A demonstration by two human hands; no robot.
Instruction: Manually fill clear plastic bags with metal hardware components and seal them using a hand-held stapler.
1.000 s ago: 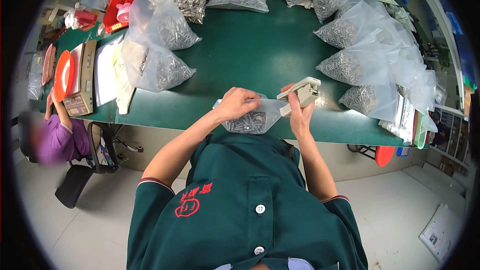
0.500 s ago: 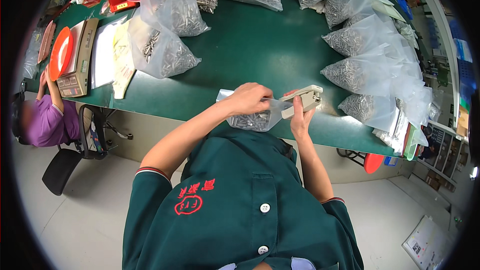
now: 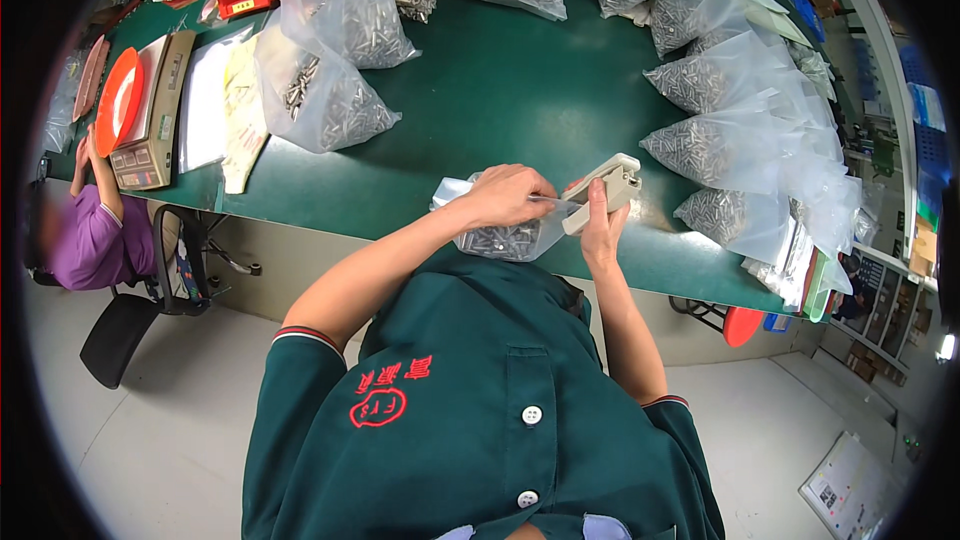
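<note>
My left hand [image 3: 508, 196] pinches the gathered upper edge of a clear plastic bag [image 3: 505, 242] at the table's near edge. Small grey metal parts fill the bag's lower portion. Gripped in my right hand [image 3: 600, 222] is a beige, stapler-shaped hand tool [image 3: 622, 182], just right of the bag. Its two arms stand apart at an angle, and the bag's stretched right end reaches the tool. Whether the plastic lies between the arms is hard to make out. My left fingertips are close to the tool's left end.
Filled bags of metal parts [image 3: 700, 148] line the table's right side; more bags [image 3: 340, 110] stand at the left and far edge. Further left are a scale [image 3: 150, 160], an orange-red plate [image 3: 120, 98] and a yellow cloth [image 3: 243, 120]. A co-worker in purple [image 3: 105, 240] sits at the far left.
My left hand has shifted slightly right along the bag's edge, closer to the tool. The tool's upper arm sits a little higher. Both hands keep their hold.
</note>
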